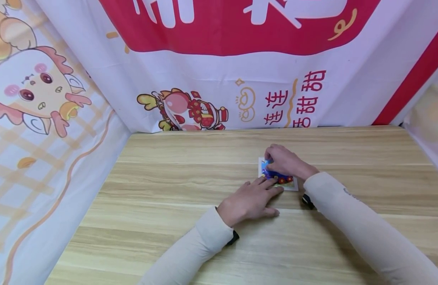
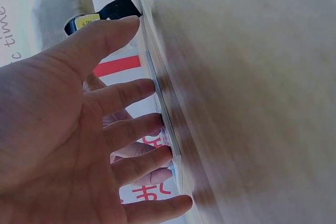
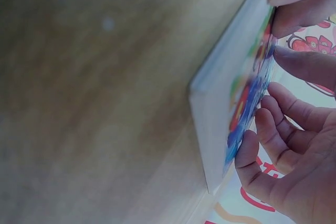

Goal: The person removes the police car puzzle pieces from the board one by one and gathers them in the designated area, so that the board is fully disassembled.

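left hand (image 1: 249, 202) is spread, rested over the near edge of a white-bordered vehicle picture board (image 1: 285, 180); by the right hand (image 1: 286, 160), fingers curled, the board's far left part is touched, though whether anything is pinched cannot be told. the board is set on the wood-grain bench (image 1: 169, 178), backed by printed cloth (image 1: 204, 71).

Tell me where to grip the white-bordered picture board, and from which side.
Probably the near right corner of the white-bordered picture board, coming in low from the person's right. The board lies flat on the wooden table; that corner's edge is exposed, while the left hand and right hand cover other parts.
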A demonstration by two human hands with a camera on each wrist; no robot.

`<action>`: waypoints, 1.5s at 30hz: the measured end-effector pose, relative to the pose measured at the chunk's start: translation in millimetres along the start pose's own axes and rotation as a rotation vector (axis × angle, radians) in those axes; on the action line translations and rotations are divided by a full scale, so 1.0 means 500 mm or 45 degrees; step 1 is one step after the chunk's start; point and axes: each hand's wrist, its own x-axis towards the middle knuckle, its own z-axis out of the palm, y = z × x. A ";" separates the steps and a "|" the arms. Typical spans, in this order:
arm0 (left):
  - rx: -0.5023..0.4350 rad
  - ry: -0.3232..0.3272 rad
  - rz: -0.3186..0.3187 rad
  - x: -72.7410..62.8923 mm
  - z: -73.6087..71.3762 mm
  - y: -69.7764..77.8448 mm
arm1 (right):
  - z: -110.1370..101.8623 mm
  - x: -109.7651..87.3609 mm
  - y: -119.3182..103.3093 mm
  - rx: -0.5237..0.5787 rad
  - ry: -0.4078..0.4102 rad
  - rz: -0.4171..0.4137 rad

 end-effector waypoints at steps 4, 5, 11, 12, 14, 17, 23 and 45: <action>-0.029 -0.002 0.000 0.000 -0.003 0.000 | -0.002 0.001 -0.002 -0.007 -0.007 0.006; -0.032 0.000 0.000 0.000 -0.004 0.000 | -0.002 0.002 -0.002 -0.010 -0.009 0.008; -0.043 0.003 0.005 0.002 -0.005 -0.001 | -0.003 0.005 -0.003 -0.018 -0.024 0.021; -0.045 0.003 0.007 0.002 -0.006 -0.001 | -0.003 0.005 -0.004 -0.018 -0.026 0.024; -0.053 0.009 0.013 0.004 -0.006 -0.002 | -0.003 0.006 -0.004 -0.018 -0.029 0.028; -0.065 0.020 0.021 0.008 -0.008 -0.002 | -0.004 0.007 -0.004 -0.011 -0.031 0.029; -0.060 0.021 0.020 0.015 -0.008 -0.002 | -0.004 0.004 -0.004 0.023 -0.032 0.023; -0.057 -0.040 -0.042 0.017 -0.007 0.010 | 0.000 -0.001 0.004 0.038 -0.008 -0.039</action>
